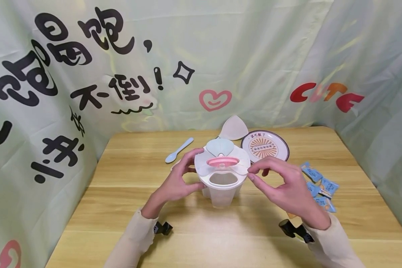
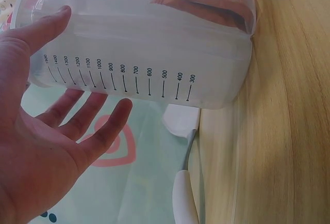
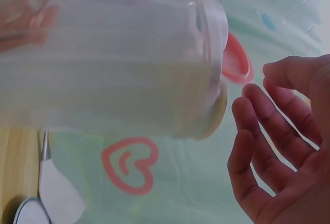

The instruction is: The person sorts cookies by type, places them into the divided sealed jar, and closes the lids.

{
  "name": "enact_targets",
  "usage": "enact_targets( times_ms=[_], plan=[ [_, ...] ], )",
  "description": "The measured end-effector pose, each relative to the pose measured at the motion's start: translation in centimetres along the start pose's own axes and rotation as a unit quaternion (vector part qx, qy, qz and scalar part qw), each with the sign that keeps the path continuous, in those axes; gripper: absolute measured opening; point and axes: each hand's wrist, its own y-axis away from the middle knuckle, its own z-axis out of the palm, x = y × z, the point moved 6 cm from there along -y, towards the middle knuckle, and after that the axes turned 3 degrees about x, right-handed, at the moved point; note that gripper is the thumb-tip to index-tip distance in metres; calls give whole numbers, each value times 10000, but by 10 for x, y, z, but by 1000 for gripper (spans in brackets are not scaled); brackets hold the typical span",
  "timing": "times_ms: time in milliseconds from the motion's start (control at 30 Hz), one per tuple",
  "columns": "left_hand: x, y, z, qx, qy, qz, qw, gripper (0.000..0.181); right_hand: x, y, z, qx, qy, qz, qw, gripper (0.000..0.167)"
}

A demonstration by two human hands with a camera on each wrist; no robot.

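One jar (image 1: 222, 195), clear plastic, upright on one wooden table (image 1: 127, 223), near its middle, between my two hands. One scale printed on its side, 300 to 1500. One white lid (image 1: 201, 165) on top; in it, one oblong hole (image 1: 223, 179), uncovered; behind the hole, one pink-edged flap (image 1: 222, 162), raised. Orange-brown wrappers (image 2: 206, 2) inside the jar; too blurred through the wall to count.

Left hand (image 1: 179, 180): gripping the jar near the top, thumb on one side, fingers round the other. Three fingertips show against the wall in the left wrist view.

Right hand (image 1: 284, 182): beside the lid's right edge, holding nothing. Fingers loosely bent, thumb apart from them; the right wrist view shows a gap between fingertips and lid.

Around the jar: one pale blue spoon (image 1: 179, 150), beyond my left hand. One white spatula (image 1: 234, 128) behind the jar. One plate (image 1: 264, 146), dark-rimmed, orange rays at its centre, just beside the spatula. At least four blue packets (image 1: 325, 203) by my right hand, overlapping; a scrap of orange (image 1: 291, 215) shows under that hand, unclear what. One curtain (image 1: 261, 56) behind, lettered.
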Motion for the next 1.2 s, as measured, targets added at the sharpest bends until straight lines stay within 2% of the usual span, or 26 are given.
enact_targets(
  times_ms=[100,200,367,567,833,1000,1200],
  plan=[
    [-1,0,0,8,4,-8,10000,98,7,4,-7,99,46,5,9999,26],
    [-1,0,1,15,6,-16,10000,98,13,8,-15,101,154,98,9998,31],
    [-1,0,1,14,11,-36,10000,98,24,14,-26,-53,453,545,9975,40],
    [-1,0,1,24,8,-19,10000,98,43,24,-32,-316,873,925,9914,38],
    [1,-1,2,35,27,29,10000,99,79,46,-32,-826,1153,1654,9760,25],
    [0,0,1,45,7,14,10000,99,93,57,-36,-1356,1060,1945,9657,20],
    [1,-1,1,38,7,-19,10000,99,105,72,-41,-2196,1110,2347,9404,18]
  ],
)
